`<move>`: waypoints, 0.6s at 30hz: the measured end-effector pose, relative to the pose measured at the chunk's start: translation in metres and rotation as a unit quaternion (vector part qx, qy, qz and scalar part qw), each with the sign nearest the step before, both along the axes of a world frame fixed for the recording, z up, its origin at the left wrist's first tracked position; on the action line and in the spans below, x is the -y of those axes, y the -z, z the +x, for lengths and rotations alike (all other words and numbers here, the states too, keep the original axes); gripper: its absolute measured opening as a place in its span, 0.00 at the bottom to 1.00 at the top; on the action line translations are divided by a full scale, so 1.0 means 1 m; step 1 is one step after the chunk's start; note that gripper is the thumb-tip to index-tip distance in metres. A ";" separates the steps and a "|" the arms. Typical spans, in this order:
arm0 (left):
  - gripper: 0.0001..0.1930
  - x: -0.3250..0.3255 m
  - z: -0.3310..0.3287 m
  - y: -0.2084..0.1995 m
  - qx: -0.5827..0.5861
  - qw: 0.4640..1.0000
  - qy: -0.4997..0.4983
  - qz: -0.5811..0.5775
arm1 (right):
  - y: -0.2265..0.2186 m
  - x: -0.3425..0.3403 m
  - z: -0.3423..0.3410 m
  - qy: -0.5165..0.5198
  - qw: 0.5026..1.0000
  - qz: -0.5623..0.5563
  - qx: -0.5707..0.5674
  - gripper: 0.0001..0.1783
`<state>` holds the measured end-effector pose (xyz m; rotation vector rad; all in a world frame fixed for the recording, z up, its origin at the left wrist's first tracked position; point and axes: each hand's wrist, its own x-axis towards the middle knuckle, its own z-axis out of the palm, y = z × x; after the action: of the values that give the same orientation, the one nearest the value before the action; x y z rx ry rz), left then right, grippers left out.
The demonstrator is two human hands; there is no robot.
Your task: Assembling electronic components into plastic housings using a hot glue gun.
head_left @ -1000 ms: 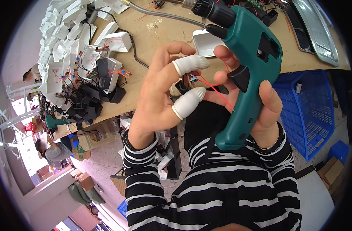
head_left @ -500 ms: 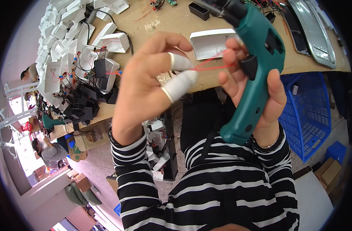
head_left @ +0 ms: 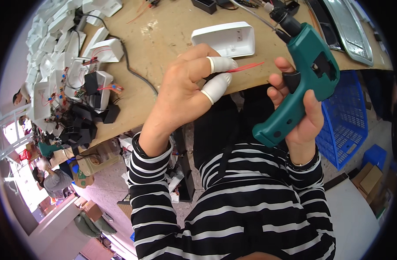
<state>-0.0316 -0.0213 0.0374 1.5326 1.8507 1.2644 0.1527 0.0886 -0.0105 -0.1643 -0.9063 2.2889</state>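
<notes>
My left hand [head_left: 185, 86], with white finger cots on thumb and forefinger, pinches a few thin red wires [head_left: 250, 66]. Their free ends stick out to the right; what lies inside the palm is hidden. In my right hand [head_left: 309, 117] rests a green electric screwdriver [head_left: 289, 95] with a black trigger, its chuck and bit pointing up and away to the left. The thumb lies along its handle and the fingertips curl loosely beside the trigger. Just beyond my left hand, a white rectangular plastic housing [head_left: 224, 40] lies open side up on the table.
White housings [head_left: 59, 26] are heaped at the far left, before black boxes [head_left: 79, 123] and wired parts. A black cable [head_left: 131, 65] crosses the tabletop. A blue plastic basket [head_left: 343, 130] stands right, below the table edge. Glassy panels [head_left: 343, 30] lie far right. People work at left.
The red wires have left the right fingertips and now stay only in my left hand. My right hand has moved slightly right with the screwdriver, and the view has shifted.
</notes>
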 end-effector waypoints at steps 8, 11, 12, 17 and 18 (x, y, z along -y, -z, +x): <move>0.08 -0.007 0.005 0.013 -0.057 0.997 -0.028 0.043 | -0.003 0.007 -0.004 0.034 0.997 -0.021 0.061 0.34; 0.09 -0.005 0.005 0.008 -0.131 0.989 -0.019 0.061 | -0.003 0.008 -0.005 0.020 0.998 -0.018 0.065 0.34; 0.09 -0.005 0.006 0.005 -0.159 0.985 -0.023 0.057 | -0.005 0.009 -0.006 0.014 0.997 -0.021 0.069 0.35; 0.09 -0.008 0.008 0.005 -0.217 0.973 -0.024 0.081 | -0.005 0.007 -0.005 -0.024 0.996 0.027 0.080 0.34; 0.09 -0.009 0.008 0.007 -0.197 0.976 -0.038 0.089 | -0.008 0.010 -0.007 -0.009 0.996 0.015 0.090 0.34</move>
<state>-0.0236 -0.0123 0.0306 1.9412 2.0998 1.2568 0.1457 0.0787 -0.0030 -0.3567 -1.0363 2.3028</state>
